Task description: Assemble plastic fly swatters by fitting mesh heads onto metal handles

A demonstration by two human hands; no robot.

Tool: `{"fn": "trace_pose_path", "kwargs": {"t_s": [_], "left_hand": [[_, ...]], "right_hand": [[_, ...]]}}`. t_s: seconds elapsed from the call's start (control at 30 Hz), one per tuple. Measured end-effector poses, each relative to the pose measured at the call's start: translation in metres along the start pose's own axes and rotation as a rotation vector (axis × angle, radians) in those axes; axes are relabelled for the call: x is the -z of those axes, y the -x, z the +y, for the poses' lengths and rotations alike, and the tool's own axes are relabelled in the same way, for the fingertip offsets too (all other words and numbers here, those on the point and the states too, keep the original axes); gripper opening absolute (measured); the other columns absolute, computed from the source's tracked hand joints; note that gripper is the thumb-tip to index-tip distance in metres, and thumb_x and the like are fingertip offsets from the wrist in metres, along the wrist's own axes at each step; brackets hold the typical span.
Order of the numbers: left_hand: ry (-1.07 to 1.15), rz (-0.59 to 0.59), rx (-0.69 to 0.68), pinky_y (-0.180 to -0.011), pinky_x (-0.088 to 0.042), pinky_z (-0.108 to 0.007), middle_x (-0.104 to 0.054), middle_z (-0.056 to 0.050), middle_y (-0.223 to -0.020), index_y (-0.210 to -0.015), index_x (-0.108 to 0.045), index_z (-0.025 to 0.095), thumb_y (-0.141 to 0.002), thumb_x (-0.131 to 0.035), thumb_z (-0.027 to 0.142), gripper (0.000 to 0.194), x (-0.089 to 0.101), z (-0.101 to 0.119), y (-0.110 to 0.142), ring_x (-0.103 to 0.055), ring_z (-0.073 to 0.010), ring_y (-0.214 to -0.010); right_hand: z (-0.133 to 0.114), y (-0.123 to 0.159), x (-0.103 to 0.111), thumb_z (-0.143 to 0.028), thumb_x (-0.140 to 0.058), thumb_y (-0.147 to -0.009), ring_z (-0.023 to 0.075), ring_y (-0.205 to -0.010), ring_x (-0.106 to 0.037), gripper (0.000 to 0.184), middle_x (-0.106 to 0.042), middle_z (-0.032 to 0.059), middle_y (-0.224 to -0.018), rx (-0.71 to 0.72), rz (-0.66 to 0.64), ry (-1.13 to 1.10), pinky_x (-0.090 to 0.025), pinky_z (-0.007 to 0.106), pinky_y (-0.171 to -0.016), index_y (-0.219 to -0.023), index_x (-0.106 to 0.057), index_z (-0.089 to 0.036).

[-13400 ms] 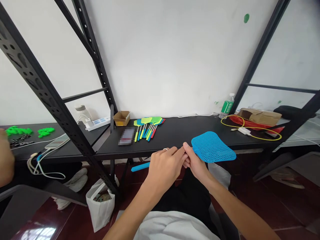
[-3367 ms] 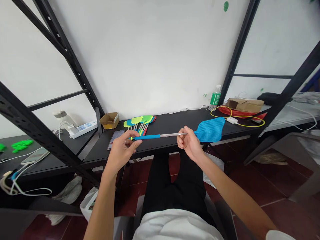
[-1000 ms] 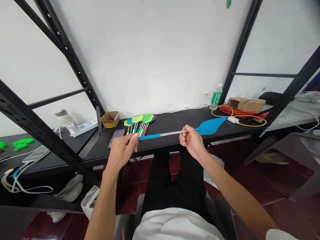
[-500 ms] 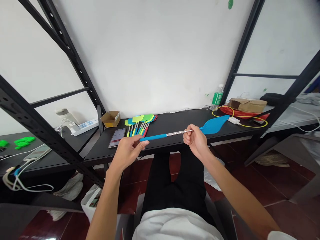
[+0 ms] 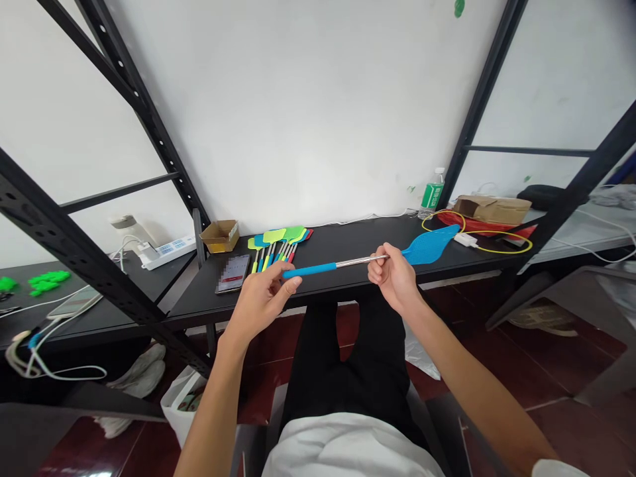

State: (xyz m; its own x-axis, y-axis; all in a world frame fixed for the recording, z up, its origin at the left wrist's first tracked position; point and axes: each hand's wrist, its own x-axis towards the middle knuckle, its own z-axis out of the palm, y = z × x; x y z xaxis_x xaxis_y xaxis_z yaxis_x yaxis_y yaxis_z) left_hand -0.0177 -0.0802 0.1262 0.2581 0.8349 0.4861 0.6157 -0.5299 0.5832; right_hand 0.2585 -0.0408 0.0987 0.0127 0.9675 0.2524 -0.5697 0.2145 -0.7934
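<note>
I hold a blue fly swatter (image 5: 431, 243) stretched out level over the front edge of the black shelf (image 5: 348, 248). My left hand (image 5: 261, 299) pinches the end of its blue handle grip. My right hand (image 5: 393, 277) is closed round the thin metal rod just before the mesh head, which points right and is tilted nearly edge-on. Behind my left hand, a bunch of several fly swatters (image 5: 278, 243) with green, blue and red heads lies on the shelf.
A phone (image 5: 233, 273) lies left of the bunch, a small open cardboard box (image 5: 219, 236) behind it. At the right stand a green-labelled bottle (image 5: 430, 193), a yellow cable (image 5: 477, 238) and a cardboard package (image 5: 489, 209). Black rack posts (image 5: 79, 248) frame both sides. A white bag (image 5: 186, 404) sits on the floor.
Since 13.4 s ago the swatter's rod has been drawn out long, my hands moving apart. In the last second both hands shifted slightly right and the head rotated a little.
</note>
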Motion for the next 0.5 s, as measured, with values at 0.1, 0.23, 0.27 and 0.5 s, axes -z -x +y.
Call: {"fn": "trace_pose_path", "kwargs": {"t_s": [0.1,0.23,0.27,0.5], "left_hand": [[0.012,0.047,-0.005,-0.052,-0.043,-0.024,-0.068,0.001,-0.07,-0.103,-0.061,0.022,-0.094,-0.056,0.045,0.025,0.0004,-0.0005,0.001,-0.058,-0.0137,-0.054],[0.004,0.101,-0.002,-0.051,-0.042,-0.022,-0.063,0.004,-0.066,-0.104,-0.059,0.023,-0.092,-0.06,0.045,0.024,0.0008,-0.0011,0.0007,-0.056,-0.013,-0.052],[0.001,0.11,-0.004,-0.051,-0.041,-0.023,-0.064,0.004,-0.068,-0.104,-0.059,0.023,-0.093,-0.06,0.045,0.025,0.001,-0.0008,0.0004,-0.056,-0.0129,-0.052],[-0.052,0.143,-0.01,-0.05,-0.036,-0.023,-0.053,0.001,-0.048,-0.058,-0.055,0.02,-0.101,-0.041,0.044,0.052,0.0051,0.0062,0.0005,-0.047,-0.0113,-0.045]], "right_hand": [[0.0004,0.0006,-0.0009,-0.041,-0.06,-0.09,0.009,-0.043,-0.037,0.038,-0.044,-0.0035,-0.05,-0.014,-0.003,-0.001,-0.029,0.023,-0.044,-0.061,-0.047,-0.02],[-0.0001,0.001,-0.0018,-0.043,-0.061,-0.089,0.009,-0.043,-0.037,0.038,-0.044,-0.0036,-0.05,-0.021,-0.001,0.008,-0.029,0.023,-0.044,-0.062,-0.047,-0.021],[-0.0004,0.0012,-0.0022,-0.044,-0.061,-0.089,0.0091,-0.043,-0.037,0.038,-0.044,-0.0036,-0.05,-0.022,0.002,0.013,-0.029,0.024,-0.043,-0.062,-0.046,-0.021],[-0.0006,0.0041,-0.0075,-0.045,-0.062,-0.088,0.0093,-0.042,-0.037,0.039,-0.045,-0.0031,-0.049,-0.01,-0.001,0.049,-0.028,0.024,-0.043,-0.061,-0.046,-0.022]]}}
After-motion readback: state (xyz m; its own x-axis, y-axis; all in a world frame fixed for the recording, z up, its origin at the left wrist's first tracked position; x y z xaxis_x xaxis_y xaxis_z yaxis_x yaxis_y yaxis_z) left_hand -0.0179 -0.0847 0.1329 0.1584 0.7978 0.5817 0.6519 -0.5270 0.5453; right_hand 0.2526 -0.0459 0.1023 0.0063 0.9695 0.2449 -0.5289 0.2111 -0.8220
